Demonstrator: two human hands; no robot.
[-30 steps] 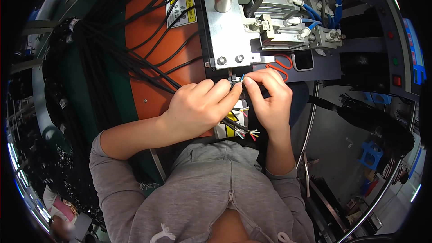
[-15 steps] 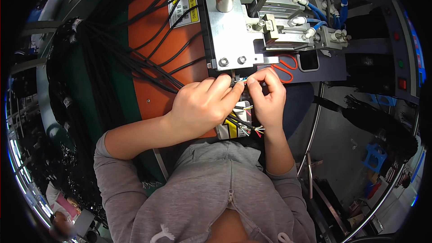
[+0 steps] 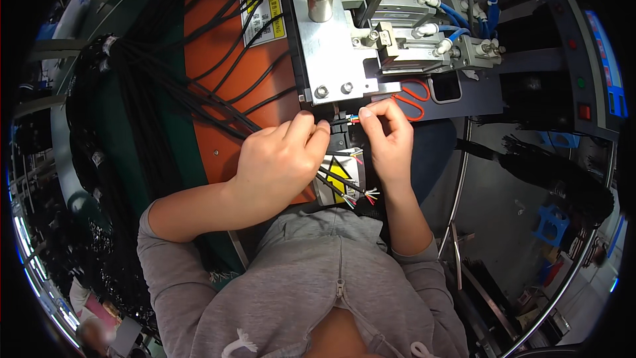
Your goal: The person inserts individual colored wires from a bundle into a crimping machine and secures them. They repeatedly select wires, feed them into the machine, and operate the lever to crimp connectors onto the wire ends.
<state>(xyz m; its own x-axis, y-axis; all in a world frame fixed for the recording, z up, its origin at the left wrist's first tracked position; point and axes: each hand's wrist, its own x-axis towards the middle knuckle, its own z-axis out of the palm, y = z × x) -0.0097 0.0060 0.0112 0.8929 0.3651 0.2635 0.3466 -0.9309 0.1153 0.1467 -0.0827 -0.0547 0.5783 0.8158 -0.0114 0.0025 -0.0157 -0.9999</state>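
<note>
Just under the metal head of a machine (image 3: 334,59), a black cable (image 3: 340,121) with thin coloured wires (image 3: 353,119) at its end lies across a dark fixture. My left hand (image 3: 281,154) is closed, its thumb and forefinger pinching the cable on the left. On the other side, the fingertips of my right hand (image 3: 391,140) are pinched around the wire tips. Below the hands, several black cables with stripped, fanned-out wire ends (image 3: 350,200) lie over a yellow-and-white label (image 3: 336,174).
Black cables (image 3: 192,96) run over the orange plate (image 3: 218,129) from a thick bundle at left. Orange-handled scissors (image 3: 416,103) and a phone-like dark item (image 3: 445,87) lie right of the machine. Pneumatic cylinders with blue hoses (image 3: 454,13) stand behind. A red button (image 3: 584,112) sits far right.
My left hand has drawn back leftward from my right, so the fixture and a stretch of cable now show between them. The right hand stays at the wires. The whole view has shifted slightly.
</note>
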